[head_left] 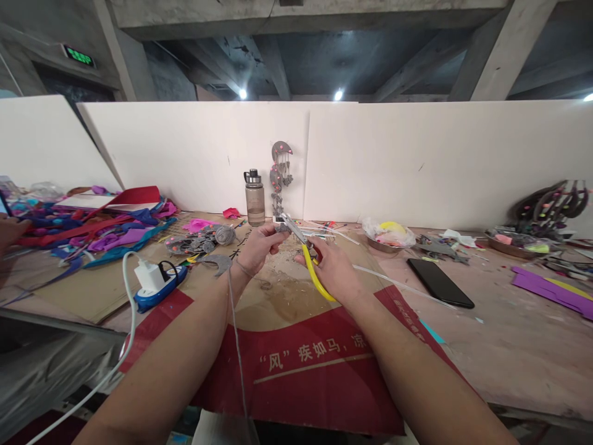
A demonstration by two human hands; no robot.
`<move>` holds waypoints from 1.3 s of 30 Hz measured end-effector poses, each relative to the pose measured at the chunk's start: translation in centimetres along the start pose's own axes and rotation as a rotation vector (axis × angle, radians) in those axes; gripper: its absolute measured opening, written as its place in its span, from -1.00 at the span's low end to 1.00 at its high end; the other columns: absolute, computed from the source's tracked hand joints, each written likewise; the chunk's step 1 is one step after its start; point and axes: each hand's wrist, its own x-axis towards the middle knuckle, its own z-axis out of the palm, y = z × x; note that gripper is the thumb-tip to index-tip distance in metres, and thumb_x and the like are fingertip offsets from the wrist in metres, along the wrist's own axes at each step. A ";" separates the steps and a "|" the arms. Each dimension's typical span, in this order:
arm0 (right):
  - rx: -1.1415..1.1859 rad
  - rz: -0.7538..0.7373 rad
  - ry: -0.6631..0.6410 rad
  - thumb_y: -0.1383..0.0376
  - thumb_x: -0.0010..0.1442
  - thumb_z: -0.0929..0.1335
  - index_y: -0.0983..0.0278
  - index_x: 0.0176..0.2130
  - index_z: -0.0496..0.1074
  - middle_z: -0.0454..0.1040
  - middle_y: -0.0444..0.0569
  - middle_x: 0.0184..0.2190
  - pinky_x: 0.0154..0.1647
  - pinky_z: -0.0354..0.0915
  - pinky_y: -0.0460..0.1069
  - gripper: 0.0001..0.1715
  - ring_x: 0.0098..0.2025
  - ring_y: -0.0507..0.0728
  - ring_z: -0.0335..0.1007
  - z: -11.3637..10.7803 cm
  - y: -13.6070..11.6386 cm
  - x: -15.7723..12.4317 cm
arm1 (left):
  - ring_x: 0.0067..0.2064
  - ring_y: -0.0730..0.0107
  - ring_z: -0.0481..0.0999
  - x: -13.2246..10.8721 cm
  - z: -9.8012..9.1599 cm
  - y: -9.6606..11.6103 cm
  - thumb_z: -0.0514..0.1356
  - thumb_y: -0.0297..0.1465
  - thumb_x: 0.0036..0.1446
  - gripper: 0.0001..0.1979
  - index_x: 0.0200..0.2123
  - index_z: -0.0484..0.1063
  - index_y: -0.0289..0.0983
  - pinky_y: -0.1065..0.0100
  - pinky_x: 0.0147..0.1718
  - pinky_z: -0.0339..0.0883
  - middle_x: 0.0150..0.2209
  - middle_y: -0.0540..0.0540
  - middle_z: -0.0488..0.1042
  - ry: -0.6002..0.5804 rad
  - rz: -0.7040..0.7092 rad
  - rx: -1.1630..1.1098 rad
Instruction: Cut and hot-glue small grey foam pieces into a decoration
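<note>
My right hand [334, 267] is closed round the yellow handles of a pair of pliers [309, 259], whose metal jaws point up and left. My left hand [259, 245] pinches a small grey piece [280, 228] right at the jaws' tip. A thin grey wire [235, 334] trails from my left wrist down toward me. Both hands hover over a brown and red cardboard sheet [296, 358] on the table.
A water bottle [254, 198] and a grey ornament [280, 176] stand at the white back wall. Grey felt shapes [204, 242] and a power strip with charger [155, 283] lie left, coloured foam scraps [92, 228] farther left. A black phone [440, 283] and a bowl [388, 238] lie right.
</note>
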 end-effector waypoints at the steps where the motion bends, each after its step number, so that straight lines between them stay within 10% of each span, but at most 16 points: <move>1: 0.034 0.003 -0.001 0.05 0.27 0.27 0.21 -0.08 0.37 0.44 -0.02 -0.29 -0.21 0.22 -0.03 -0.65 -0.26 0.13 0.35 -0.1 0.0 0.1 | -0.55 0.63 0.15 0.0 -0.1 0.0 0.38 -0.28 -0.14 -0.76 -0.43 0.51 -0.32 0.49 -0.60 -0.01 -0.52 0.05 0.32 0.024 0.007 0.009; 6: 0.124 0.037 0.015 0.04 0.27 0.26 0.25 -0.01 0.31 0.40 -0.03 -0.30 -0.19 0.24 -0.01 -0.59 -0.27 0.12 0.31 -0.4 -0.1 0.3 | -0.37 0.47 0.41 0.0 -0.2 0.1 0.39 -0.26 -0.15 -0.71 -0.39 0.51 -0.34 0.46 -0.50 0.22 -0.32 -0.10 0.49 0.030 -0.006 -0.033; 39: -0.030 0.033 -0.012 -0.05 0.20 0.32 0.16 0.07 0.30 0.26 0.04 -0.18 -0.19 0.31 0.04 -0.45 -0.31 0.11 0.32 0.2 0.0 -0.2 | -0.58 0.64 -0.04 -0.3 0.2 0.4 0.34 -0.36 -0.11 -0.82 -0.49 0.41 -0.32 0.48 -0.61 -0.09 -0.60 0.13 -0.01 -0.091 -0.032 -0.084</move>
